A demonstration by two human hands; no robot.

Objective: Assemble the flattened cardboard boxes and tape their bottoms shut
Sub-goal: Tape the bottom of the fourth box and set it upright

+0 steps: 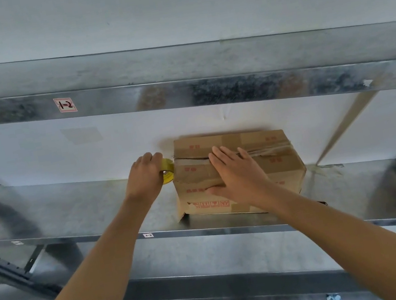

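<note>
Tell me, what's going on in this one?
A person is taping a cardboard box on a metal shelf. The left hand grips a tape roll at the box's left edge, with tape lying along the top seam. The right hand presses flat on the box top, fingers straight, steadying it.

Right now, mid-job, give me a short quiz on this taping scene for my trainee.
1. True or false: the left hand grips the tape roll beside the left end of the cardboard box.
2. The right hand: A) lies flat on the box top, B) holds scissors, C) hangs idle at the side.
3. What is handwritten on the label on the upper shelf beam?
Key: 1 true; 2 A; 3 "1-2".
</note>
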